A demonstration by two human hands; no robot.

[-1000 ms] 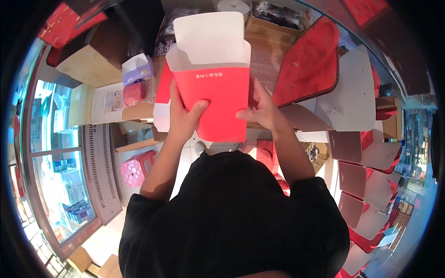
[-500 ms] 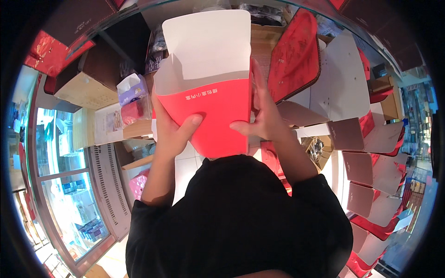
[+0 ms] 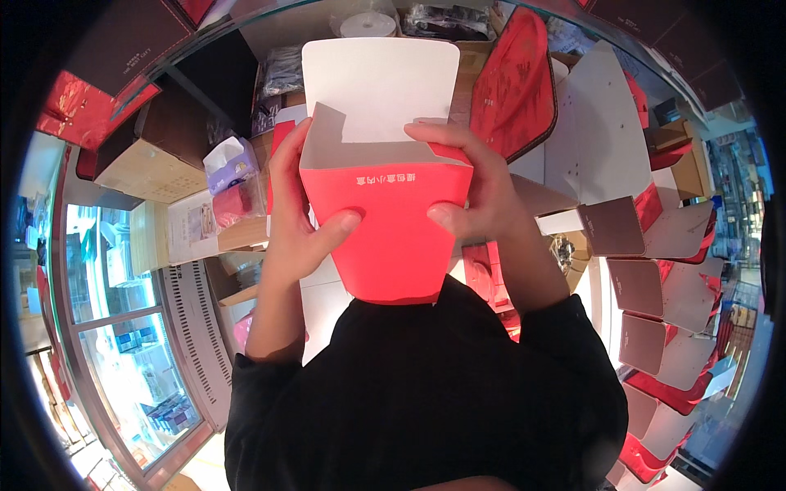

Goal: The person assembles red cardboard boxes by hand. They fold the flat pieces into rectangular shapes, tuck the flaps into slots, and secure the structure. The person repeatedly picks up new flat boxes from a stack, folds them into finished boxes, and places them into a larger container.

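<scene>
Between my two hands is a red cardboard box [image 3: 397, 233], white inside, its top open and a white lid flap standing up at the far side. My left hand [image 3: 296, 229] grips its left side, thumb on the red front panel and fingers along the side wall. On the right, my right hand [image 3: 479, 184] holds the box with the thumb on the front and the fingers bent over the right top edge. The fingertips of the left hand are mostly hidden behind the box.
A purple tissue pack [image 3: 230, 166] lies on the table at left, near a brown carton [image 3: 160, 155]. Beyond the box are a disc-shaped roll [image 3: 366, 24] and plastic-wrapped items. At right stand a red-lined lid [image 3: 514, 90] and several open brown-and-red boxes [image 3: 684, 290].
The box has come down toward me and slightly right, its front panel turned more squarely to me. My right fingers have moved from the outer side onto the top edge.
</scene>
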